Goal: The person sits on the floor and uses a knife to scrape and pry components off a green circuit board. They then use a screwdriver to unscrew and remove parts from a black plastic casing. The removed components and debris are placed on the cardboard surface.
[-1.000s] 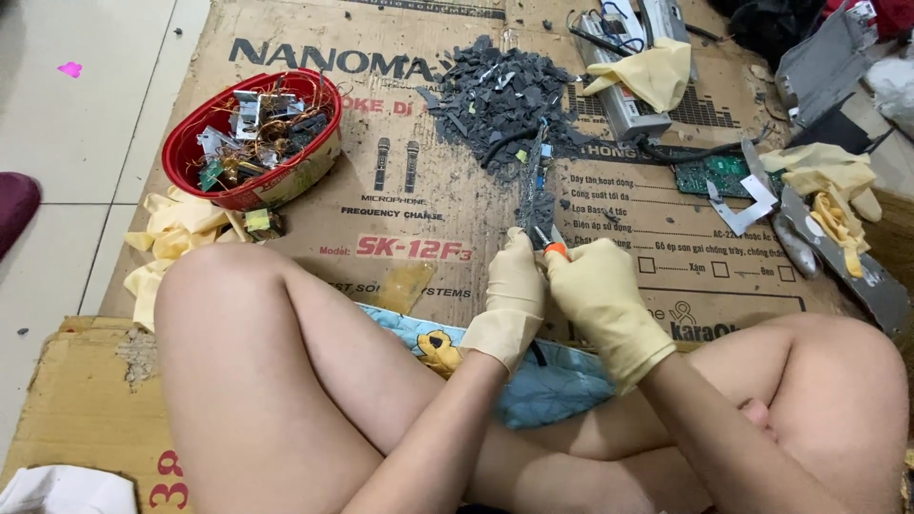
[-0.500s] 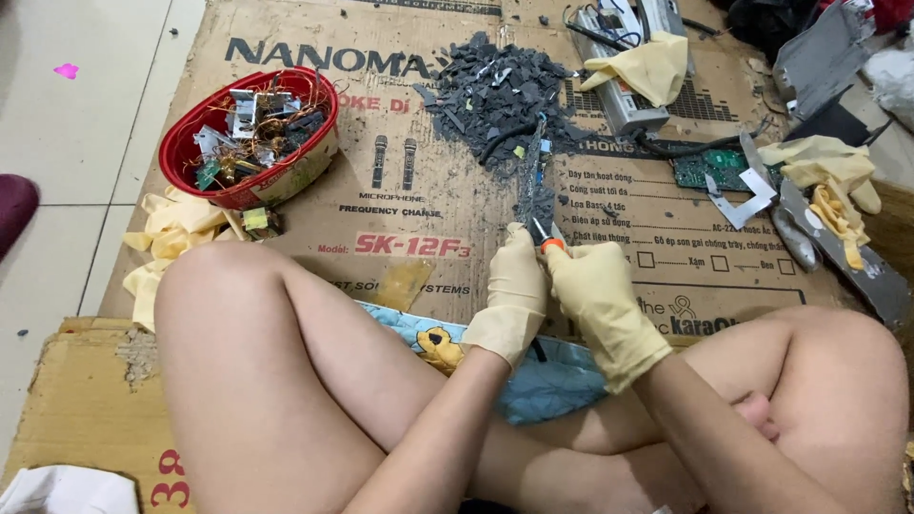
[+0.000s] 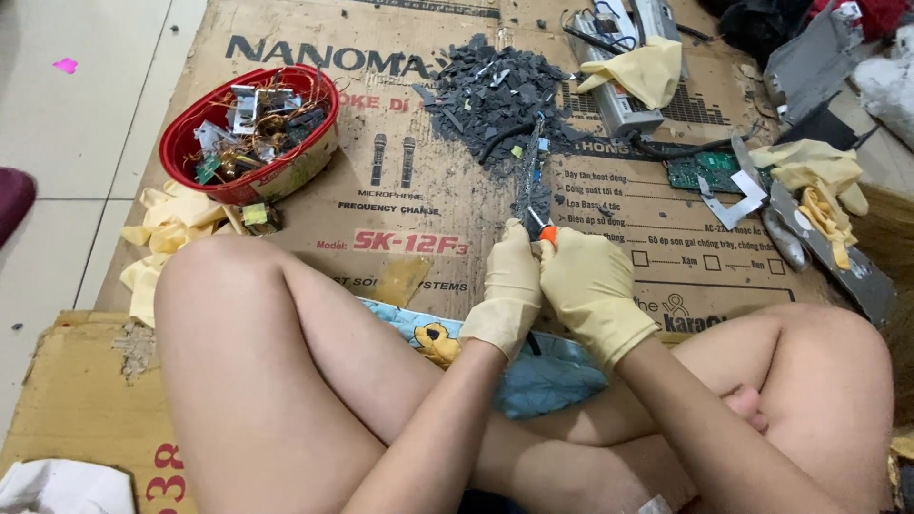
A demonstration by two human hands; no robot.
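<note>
Both hands wear pale yellow rubber gloves and meet over the cardboard between my crossed legs. My left hand [image 3: 511,286] grips the near end of a long narrow circuit board strip [image 3: 529,176] that points away toward a pile of dark grey chips. My right hand [image 3: 590,290] is closed on a small tool with an orange handle [image 3: 547,234], its tip against the strip. The tool's working end is hidden between the gloves.
Flattened cardboard [image 3: 400,205] covers the floor. A red bowl [image 3: 181,143] of copper coils and parts sits far left, a heap of dark grey fragments [image 3: 490,90] lies ahead. Spare yellow gloves [image 3: 652,69], a green circuit board [image 3: 700,171] and metal scraps [image 3: 819,238] lie right.
The two hands stay together on the strip and tool, with only a slight shift. Nothing else has moved.
</note>
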